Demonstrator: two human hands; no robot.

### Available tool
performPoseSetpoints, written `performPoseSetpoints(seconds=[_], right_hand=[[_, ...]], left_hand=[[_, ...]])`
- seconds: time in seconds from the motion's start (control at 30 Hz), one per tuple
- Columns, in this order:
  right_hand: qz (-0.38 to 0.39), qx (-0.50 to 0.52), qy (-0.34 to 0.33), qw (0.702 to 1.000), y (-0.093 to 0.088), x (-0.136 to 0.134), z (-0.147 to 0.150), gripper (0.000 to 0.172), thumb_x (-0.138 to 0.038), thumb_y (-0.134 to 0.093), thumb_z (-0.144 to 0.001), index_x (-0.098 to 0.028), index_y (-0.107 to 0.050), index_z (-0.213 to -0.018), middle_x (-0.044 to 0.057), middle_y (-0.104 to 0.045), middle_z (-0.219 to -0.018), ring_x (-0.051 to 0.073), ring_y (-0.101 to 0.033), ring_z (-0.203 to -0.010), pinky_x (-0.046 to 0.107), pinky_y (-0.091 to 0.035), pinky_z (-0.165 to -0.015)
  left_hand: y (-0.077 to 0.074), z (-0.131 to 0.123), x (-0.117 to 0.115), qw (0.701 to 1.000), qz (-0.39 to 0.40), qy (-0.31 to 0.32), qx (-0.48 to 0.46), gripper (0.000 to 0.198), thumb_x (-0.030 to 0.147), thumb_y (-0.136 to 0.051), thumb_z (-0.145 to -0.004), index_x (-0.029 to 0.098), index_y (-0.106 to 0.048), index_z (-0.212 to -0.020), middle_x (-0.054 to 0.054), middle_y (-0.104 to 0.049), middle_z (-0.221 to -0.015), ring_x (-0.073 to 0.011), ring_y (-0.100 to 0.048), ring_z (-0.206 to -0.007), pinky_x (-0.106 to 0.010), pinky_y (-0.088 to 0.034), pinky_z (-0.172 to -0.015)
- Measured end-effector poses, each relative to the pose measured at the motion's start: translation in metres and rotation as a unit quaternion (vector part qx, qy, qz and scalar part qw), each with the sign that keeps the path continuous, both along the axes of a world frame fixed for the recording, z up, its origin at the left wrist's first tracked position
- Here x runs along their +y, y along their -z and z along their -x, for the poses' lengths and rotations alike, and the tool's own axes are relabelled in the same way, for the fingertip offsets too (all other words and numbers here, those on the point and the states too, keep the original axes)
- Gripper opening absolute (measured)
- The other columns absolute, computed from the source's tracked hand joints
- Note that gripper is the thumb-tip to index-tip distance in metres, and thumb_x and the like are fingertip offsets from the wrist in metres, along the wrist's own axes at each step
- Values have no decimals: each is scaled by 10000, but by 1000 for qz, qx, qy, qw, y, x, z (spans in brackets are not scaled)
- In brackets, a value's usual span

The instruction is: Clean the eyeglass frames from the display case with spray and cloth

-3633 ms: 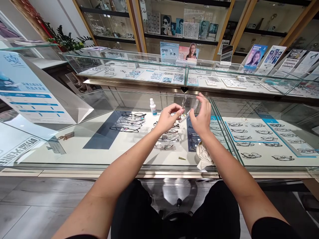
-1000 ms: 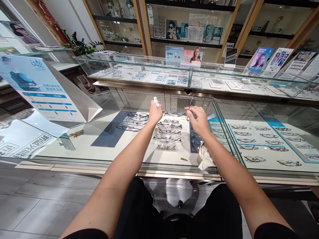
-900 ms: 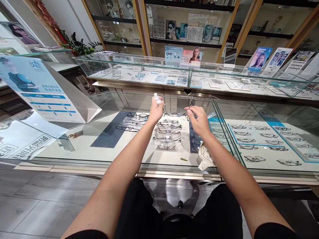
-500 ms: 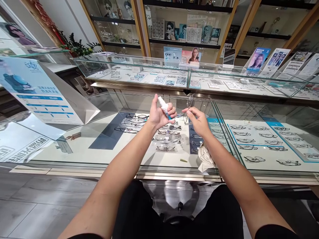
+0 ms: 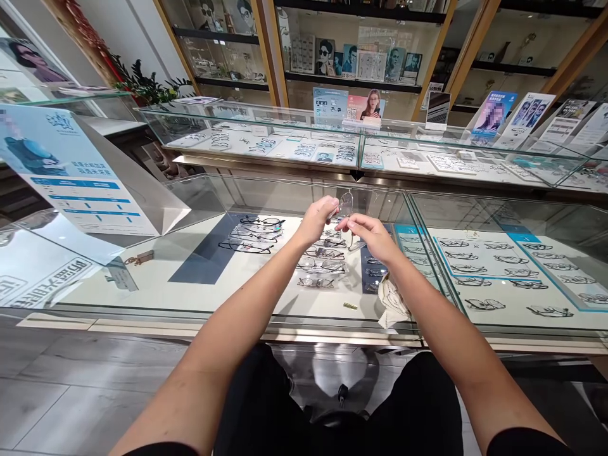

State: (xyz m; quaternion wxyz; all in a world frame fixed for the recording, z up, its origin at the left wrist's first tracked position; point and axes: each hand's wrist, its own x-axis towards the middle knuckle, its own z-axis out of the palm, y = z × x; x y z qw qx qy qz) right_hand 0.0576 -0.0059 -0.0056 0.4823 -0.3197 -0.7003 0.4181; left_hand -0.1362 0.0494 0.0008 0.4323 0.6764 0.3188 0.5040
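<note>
A pair of thin-rimmed glasses [image 5: 346, 202] hangs upright over the glass counter, pinched in my right hand [image 5: 369, 233]. My left hand [image 5: 319, 218] is closed around the small spray bottle, which is now almost wholly hidden by the fingers, and it is close to the lens. Below my hands, rows of glasses [image 5: 323, 266] lie inside the case. A crumpled beige cloth [image 5: 393, 303] rests on the counter beside my right forearm.
A tented sign [image 5: 80, 171] stands on the left of the counter. More frames [image 5: 498, 259] fill the right case. A small gold-coloured piece [image 5: 350, 306] lies near the front edge. Another glass display case [image 5: 285, 120] runs behind.
My left hand has moved right and turned, bringing the bottle up to the glasses. My right hand has shifted slightly left and lower with the glasses.
</note>
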Motion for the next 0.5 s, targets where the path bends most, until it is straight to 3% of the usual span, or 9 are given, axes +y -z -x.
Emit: performPoseSetpoints(seconds=[0.27, 0.5], right_hand=[[-2, 7, -24, 1000, -2, -3, 1, 490, -737, -727, -974, -261, -825, -910, 64, -830, -1021, 265, -702, -1034, 458, -564, -1039], [41, 69, 24, 997, 5, 7, -2, 435, -696, -730, -958, -268, -804, -950, 54, -835, -1097, 243, -707, -1051, 372, -567, -899]], left_hand=[[-1, -1, -3, 1000, 3, 18, 8, 645, 851, -653, -892, 221, -566, -785, 0, -501, -762, -162, -478, -702, -313, -430, -670], [2, -2, -3, 1000, -9, 25, 12, 685, 915, -595, -888, 232, -591, -836, -27, -555, -831, -204, -520, -781, -345, -462, -748]])
